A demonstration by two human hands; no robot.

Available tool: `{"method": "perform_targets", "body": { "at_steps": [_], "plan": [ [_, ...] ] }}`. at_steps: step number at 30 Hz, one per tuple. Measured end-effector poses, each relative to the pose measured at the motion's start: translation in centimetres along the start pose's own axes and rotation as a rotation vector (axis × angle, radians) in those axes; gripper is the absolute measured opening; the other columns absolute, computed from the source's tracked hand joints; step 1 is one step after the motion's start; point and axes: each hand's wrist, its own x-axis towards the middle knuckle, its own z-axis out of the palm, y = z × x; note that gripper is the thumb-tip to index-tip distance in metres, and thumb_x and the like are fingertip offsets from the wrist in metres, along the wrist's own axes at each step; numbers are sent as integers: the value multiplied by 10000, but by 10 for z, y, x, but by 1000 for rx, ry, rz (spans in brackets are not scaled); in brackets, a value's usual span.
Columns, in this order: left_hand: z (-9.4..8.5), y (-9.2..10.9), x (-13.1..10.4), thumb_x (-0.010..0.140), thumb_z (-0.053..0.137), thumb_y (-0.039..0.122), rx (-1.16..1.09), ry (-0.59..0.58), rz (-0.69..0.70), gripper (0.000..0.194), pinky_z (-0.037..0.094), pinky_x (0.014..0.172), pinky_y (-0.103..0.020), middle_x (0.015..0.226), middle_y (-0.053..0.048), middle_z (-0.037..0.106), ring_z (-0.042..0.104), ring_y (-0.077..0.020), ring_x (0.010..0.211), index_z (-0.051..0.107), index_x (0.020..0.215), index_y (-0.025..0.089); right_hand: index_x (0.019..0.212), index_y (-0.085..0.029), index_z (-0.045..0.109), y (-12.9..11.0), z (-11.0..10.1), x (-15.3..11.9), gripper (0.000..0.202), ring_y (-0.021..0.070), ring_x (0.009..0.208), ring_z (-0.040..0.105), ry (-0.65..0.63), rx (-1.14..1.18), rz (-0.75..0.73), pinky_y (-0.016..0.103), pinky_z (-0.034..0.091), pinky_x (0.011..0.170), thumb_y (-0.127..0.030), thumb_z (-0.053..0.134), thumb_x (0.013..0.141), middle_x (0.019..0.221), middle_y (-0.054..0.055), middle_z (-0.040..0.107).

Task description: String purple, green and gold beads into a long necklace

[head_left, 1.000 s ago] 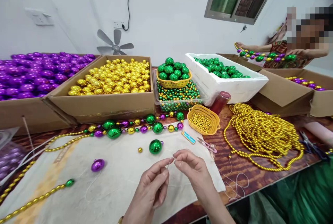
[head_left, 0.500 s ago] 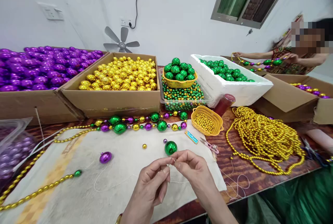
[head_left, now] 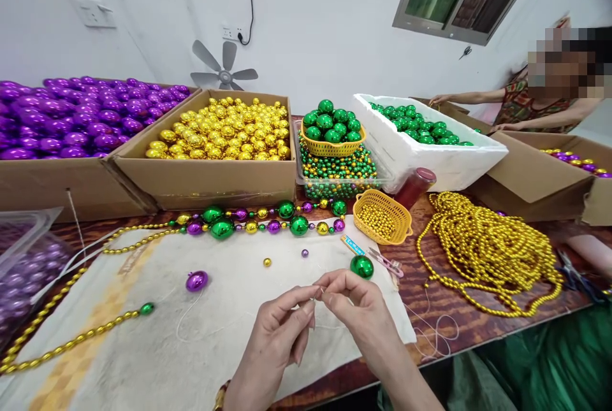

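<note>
- White thread (head_left: 178,327) trails from a purple ball (head_left: 196,281) over the cloth (head_left: 229,366) toward the worktop's (head_left: 478,329) near edge.
- There, the left hand (head_left: 282,341) and right hand (head_left: 361,309) pinch thread at their nearly meeting fingertips.
- Just beyond lie a green ball (head_left: 362,267), small purple bead (head_left: 305,253) and gold bead (head_left: 267,262), all apart.
- Farther out, a beaded garland (head_left: 222,229) stretches before the boxes along the far edge.
</note>
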Motion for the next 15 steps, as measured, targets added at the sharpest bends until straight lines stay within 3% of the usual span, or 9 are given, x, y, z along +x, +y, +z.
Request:
{"method": "perform_targets", "body": {
  "at_steps": [15],
  "plan": [
    [0, -4, 3, 899, 548, 328, 114, -53, 56, 278, 204, 394, -166, 678, 32, 501, 362, 10, 378, 676, 1133, 251, 721, -173, 598, 6, -6, 0, 153, 194, 889, 586, 4, 60, 12, 337, 426, 842, -248, 640, 848, 917, 39, 662]
  ]
}}
